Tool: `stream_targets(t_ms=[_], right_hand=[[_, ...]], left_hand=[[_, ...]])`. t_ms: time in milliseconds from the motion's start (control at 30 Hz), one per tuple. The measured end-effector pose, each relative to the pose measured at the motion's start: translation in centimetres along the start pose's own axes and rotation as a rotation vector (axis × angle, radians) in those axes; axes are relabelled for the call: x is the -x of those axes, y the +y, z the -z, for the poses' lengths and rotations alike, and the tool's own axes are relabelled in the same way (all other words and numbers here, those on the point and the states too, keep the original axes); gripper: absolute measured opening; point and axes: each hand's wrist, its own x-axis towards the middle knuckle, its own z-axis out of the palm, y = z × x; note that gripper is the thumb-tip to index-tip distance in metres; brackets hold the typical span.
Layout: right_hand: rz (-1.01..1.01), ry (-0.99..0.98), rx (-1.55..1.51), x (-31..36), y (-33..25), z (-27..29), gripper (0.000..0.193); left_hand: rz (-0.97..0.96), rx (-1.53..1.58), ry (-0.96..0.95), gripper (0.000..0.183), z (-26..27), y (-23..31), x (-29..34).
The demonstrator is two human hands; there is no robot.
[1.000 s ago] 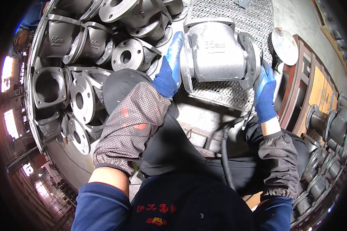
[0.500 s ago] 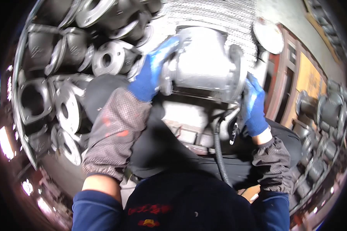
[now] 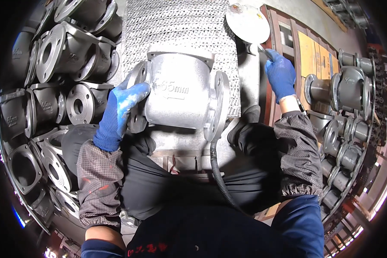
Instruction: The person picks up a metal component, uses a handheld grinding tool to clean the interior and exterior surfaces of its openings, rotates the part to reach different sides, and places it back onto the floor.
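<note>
A silver-grey cast metal valve body (image 3: 176, 96) with round flanges at its sides stands in front of me, a raised arrow on its wall. My left hand (image 3: 124, 105), in a blue glove, grips its left flange, with the thumb lying on the near face. To the right, apart from the valve body, my blue-gloved right hand (image 3: 281, 75) has curled fingers beside the short stem under a round white disc (image 3: 247, 23). Its fingertips reach a thin grey thing there that I cannot make out.
A patterned metal mat (image 3: 180, 26) lies beyond the valve body. More flanged castings (image 3: 49, 56) are piled at left, and others (image 3: 352, 92) stand at right by a reddish-brown frame (image 3: 284, 34). A black corrugated hose (image 3: 219, 176) runs between my legs.
My right hand has left the valve body's right flange and moved out toward the white disc's stem. My left hand stays on the left flange. The view has shifted to the right.
</note>
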Motion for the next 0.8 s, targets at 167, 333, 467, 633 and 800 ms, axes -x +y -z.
stream_targets(t_ms=[167,333,467,633,800], right_hand=[[0.017,0.006,0.073,-0.7,0.8,-0.5,0.027],[0.065,0.026,0.063,-1.1,1.1,-0.8,0.028],[0.082,0.028,0.057,-1.2,1.3,-1.2,0.028],[0.041,-0.013,0.060,-1.4,0.7,-0.9,0.028],[0.030,-0.043,0.060,-1.5,0.5,-0.7,0.028]], left_hand=[[-0.061,-0.290,-0.019,0.030,0.0,0.8,0.0],[-0.258,-0.188,-0.206,0.032,1.0,-0.3,-0.1],[-0.307,-0.241,-0.233,0.032,0.9,-0.2,0.0],[-0.302,-0.258,-0.200,0.032,1.3,-0.6,-0.2],[-0.229,-0.251,-0.123,0.030,1.1,-0.5,-0.7]])
